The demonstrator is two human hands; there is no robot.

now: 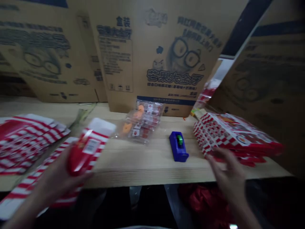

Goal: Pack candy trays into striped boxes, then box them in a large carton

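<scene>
My left hand (56, 179) is closed around a red-and-white striped paper carton (96, 136), lifted above the table's front edge and blurred by motion. Its white end flap points away from me, and a barcode label faces up. Below that hand another striped carton (21, 190) lies flat, partly covered by my fingers and wrist. At the right, my right hand (228, 173) is beside the near left corner of a stack of red-and-white printed packages (240, 133). Its thumb and fingers are apart and hold nothing; whether they touch the stack I cannot tell.
A blue tape dispenser (178, 149) with a green core stands mid-table. Behind it lie clear plastic packets (145, 122) with orange and red contents. Flat striped cartons (28, 140) are spread at the left. Large cardboard boxes (143, 57) wall the back. Red shiny material (205, 200) is below the edge.
</scene>
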